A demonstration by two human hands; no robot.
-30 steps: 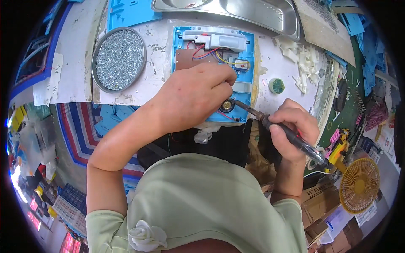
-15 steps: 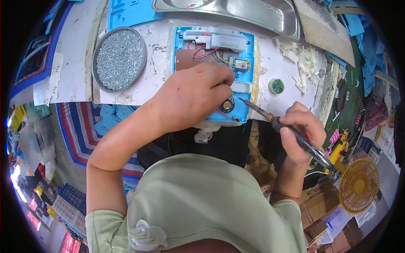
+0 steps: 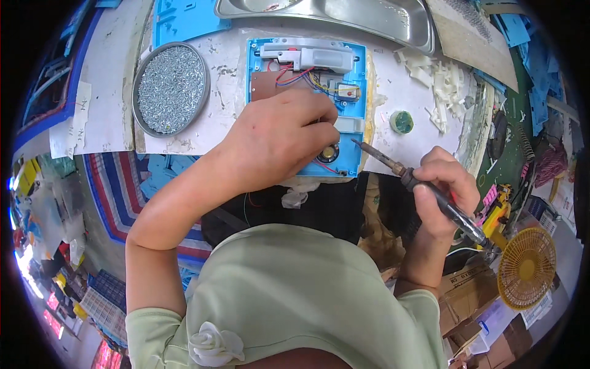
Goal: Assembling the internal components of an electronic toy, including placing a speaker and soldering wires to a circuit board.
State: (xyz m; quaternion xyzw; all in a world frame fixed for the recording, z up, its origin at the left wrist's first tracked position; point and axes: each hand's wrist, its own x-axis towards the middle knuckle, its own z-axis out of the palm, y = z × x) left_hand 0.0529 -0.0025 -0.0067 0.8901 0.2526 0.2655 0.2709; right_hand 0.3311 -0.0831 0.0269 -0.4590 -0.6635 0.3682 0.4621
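My right hand (image 3: 445, 190) grips a soldering iron (image 3: 444, 206) by its dark handle. The iron's tip points left, over the right edge of a blue plastic housing (image 3: 351, 161). Above the housing my left hand (image 3: 286, 132) is closed, thumb and fingers pinched together; whatever they hold is hidden. A small round speaker (image 3: 329, 153) shows just below those fingers. Inside the housing are a brown circuit board (image 3: 263, 86), a grey plastic part (image 3: 326, 59) along the far side, and thin red, blue and yellow wires. My left hand covers the middle of the housing.
On the left stands a round tray of small screws (image 3: 171, 89). A green-filled small pot (image 3: 402, 122) sits right of the housing, near white plastic pieces (image 3: 452, 92). At the back lies a steel tray (image 3: 369, 21). A yellow fan (image 3: 527, 269) is at lower right.
The iron's tip has shifted slightly to the right relative to the housing. My left hand keeps nearly the same pinched pose. The whole view has moved a little.
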